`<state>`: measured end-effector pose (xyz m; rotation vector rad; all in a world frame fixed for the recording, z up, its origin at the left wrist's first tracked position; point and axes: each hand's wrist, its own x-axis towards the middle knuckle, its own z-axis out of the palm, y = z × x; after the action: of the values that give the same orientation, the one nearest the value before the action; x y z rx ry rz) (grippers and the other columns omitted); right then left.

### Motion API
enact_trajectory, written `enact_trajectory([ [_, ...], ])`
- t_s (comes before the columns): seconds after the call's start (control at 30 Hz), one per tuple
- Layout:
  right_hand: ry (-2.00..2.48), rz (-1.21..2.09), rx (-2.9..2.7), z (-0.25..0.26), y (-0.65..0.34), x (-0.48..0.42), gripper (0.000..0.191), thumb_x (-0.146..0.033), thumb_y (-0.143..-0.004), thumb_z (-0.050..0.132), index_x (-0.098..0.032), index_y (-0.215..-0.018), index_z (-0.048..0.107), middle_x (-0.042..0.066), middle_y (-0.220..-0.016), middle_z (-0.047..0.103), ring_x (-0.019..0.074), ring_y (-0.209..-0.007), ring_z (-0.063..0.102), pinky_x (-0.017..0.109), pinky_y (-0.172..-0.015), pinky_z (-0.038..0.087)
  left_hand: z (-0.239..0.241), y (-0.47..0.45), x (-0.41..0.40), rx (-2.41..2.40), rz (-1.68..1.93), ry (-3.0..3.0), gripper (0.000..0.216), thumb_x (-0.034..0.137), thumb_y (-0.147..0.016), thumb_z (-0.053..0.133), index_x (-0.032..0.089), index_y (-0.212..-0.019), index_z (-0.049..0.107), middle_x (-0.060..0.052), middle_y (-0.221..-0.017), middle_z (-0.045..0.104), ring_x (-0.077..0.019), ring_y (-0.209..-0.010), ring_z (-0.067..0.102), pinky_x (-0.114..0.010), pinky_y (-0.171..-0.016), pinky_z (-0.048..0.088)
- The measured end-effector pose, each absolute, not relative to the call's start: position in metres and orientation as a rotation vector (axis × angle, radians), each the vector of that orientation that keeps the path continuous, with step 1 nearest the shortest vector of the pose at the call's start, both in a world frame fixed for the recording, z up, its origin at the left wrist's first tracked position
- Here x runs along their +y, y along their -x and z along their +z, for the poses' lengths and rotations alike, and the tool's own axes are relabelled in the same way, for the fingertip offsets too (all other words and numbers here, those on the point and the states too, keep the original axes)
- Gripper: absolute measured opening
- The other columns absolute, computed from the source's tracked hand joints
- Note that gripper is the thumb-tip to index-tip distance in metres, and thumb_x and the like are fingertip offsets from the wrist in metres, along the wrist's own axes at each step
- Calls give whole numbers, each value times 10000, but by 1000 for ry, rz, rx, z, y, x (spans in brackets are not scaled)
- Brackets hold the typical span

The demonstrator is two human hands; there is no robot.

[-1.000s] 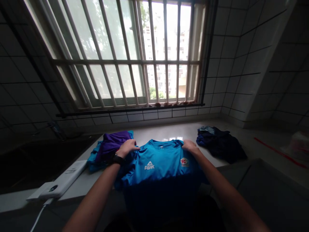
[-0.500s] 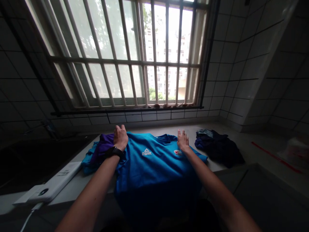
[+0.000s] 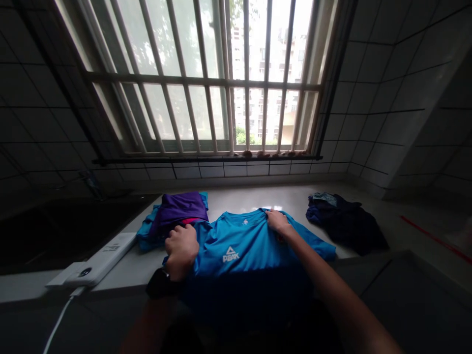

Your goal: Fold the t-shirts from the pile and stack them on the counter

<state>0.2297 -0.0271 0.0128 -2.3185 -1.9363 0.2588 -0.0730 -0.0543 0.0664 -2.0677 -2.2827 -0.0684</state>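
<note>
A bright blue sports shirt (image 3: 243,243) with a white PEAK logo lies face up on the pale counter (image 3: 239,199), its lower part hanging over the front edge. My left hand (image 3: 181,248), with a black watch on the wrist, is closed on the shirt's left sleeve area. My right hand (image 3: 278,221) presses on the right shoulder near the collar, fingers curled into the fabric. A purple garment (image 3: 180,209) lies on a teal one just left of the shirt.
A dark blue heap of clothes (image 3: 344,221) sits right of the shirt. A white power bank with a cable (image 3: 98,260) lies at the counter's left front. A dark sink or hob (image 3: 55,231) is at the left. A barred window (image 3: 206,78) is behind.
Both hands pulled back from the far edge of the shirt. The left hand moved down to the left sleeve and closed; the right hand now sits by the collar. The shirt slid nearer.
</note>
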Motion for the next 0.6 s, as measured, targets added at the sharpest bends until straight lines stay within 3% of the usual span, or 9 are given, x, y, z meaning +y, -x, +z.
enact_trajectory([
  [0.1, 2356, 266, -1922, 14, -228, -23, 570, -174, -993, 384, -254, -1537, 537, 110, -1616, 482, 305, -1460, 473, 441, -1132, 448, 69, 93, -55, -2380, -94, 2149, 285, 178, -946, 512, 149, -1103, 748, -244, -1088, 740, -391, -1017, 732, -430, -797, 549],
  [0.2, 2403, 261, -1884, 13, -225, -21, 591, -191, -997, 387, -248, -1577, 482, 111, -1670, 406, 319, -1510, 412, 464, -1168, 419, 80, 96, -48, -2298, -403, 2127, 349, 254, -1030, 400, 209, -1215, 692, -190, -1071, 750, -348, -1013, 738, -392, -799, 543],
  [0.33, 2444, 280, -1820, 13, -225, -17, 608, -197, -1007, 364, -224, -1610, 437, 138, -1702, 333, 362, -1543, 348, 552, -1197, 378, 106, 93, -15, -2098, -655, 2033, 381, 255, -1060, 312, 192, -1253, 634, -181, -1134, 723, -302, -1053, 713, -350, -846, 540],
  [0.47, 2489, 289, -1755, 14, -231, -10, 618, -172, -1007, 325, -181, -1618, 417, 156, -1706, 316, 377, -1552, 325, 585, -1204, 358, 128, 98, 23, -2110, -546, 1948, 402, 192, -1037, 297, 136, -1268, 622, -210, -1241, 673, -316, -1118, 680, -367, -878, 551],
  [0.6, 2506, 289, -1726, 11, -240, 1, 638, -168, -1005, 329, -183, -1641, 375, 155, -1713, 295, 370, -1559, 315, 597, -1210, 353, 125, 94, 35, -2071, -304, 1977, 314, 161, -961, 455, 91, -1166, 682, -258, -1302, 632, -379, -1243, 606, -428, -974, 529],
])
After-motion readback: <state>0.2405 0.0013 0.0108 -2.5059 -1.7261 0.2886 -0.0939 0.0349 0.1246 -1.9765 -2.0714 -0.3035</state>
